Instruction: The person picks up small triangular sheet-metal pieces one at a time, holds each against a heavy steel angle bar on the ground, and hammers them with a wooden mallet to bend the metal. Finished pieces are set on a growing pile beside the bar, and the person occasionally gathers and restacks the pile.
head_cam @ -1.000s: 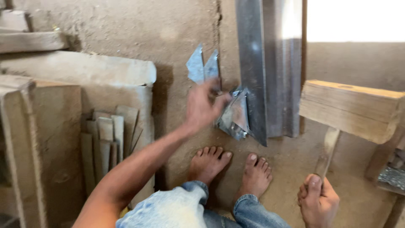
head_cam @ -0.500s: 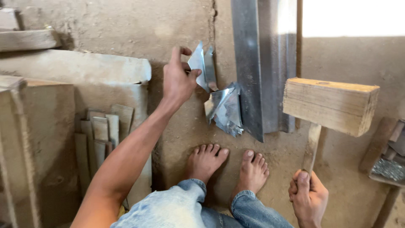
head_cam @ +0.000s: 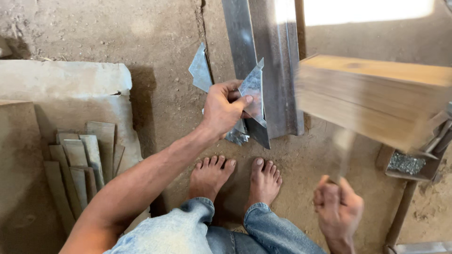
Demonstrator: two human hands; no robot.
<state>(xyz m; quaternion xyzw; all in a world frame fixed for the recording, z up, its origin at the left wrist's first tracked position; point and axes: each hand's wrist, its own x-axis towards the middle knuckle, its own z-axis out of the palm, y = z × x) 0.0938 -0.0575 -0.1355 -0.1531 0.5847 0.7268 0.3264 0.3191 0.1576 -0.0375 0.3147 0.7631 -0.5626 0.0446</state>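
Dirt floor [head_cam: 155,28], packed and brown with a crack running up near the top, fills the head view, and strong daylight washes out a band along the upper right. We count two bare feet [head_cam: 235,176] planted side by side on it, below the cuffs of pale blue jeans [head_cam: 188,230]. To the left lies one flat grey slab [head_cam: 66,80], and below it a stack of thin grey strips [head_cam: 84,155], about seven that we can make out, fanned against a larger block. One long folded steel channel [head_cam: 275,70] runs down from the top edge to just above the feet. We see three loose pieces of sheet metal: one triangular offcut [head_cam: 200,70] lying on the floor just left of the channel, one pointed sheet-metal piece [head_cam: 254,94] against the channel, and a crumpled scrap [head_cam: 237,136] under the hand. Our left hand [head_cam: 223,110] has its grip closed on the pointed piece, thumb on its face, fingers curled behind. Our right hand [head_cam: 338,204] is blurred, its grip wrapped round the handle of one wooden mallet [head_cam: 372,101], whose big block head hangs raised at the right, well above the floor. One small metal tray [head_cam: 407,164] of grey bits sits at the right edge.
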